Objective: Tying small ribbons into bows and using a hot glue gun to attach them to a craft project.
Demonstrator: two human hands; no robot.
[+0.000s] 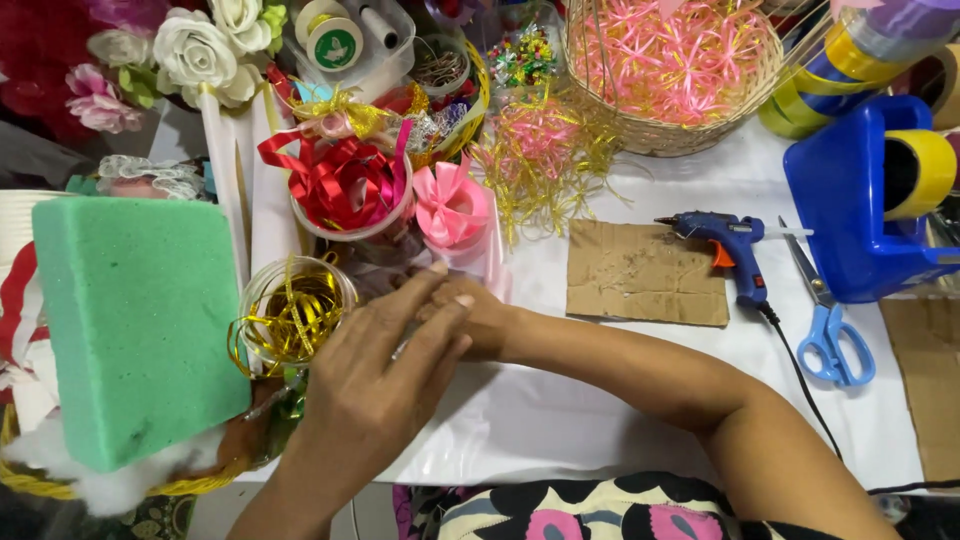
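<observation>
left hand (375, 375): fingers loosely spread, overlapping right hand (480, 320) (grip hidden, cannot tell) | gold-ribbon jar (295, 310) just beside hands | glue gun (725, 245), scissors (825, 310) beyond cardboard (645, 275)

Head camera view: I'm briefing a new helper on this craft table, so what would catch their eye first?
Probably the big green rectangular foam block at the left edge, resting over a yellow woven basket. Next, the wicker basket of pink ribbon shreds at top centre, and the blue glue gun lying right of centre beside a brown cardboard piece. In the middle, the left hand overlaps the right hand.
</observation>
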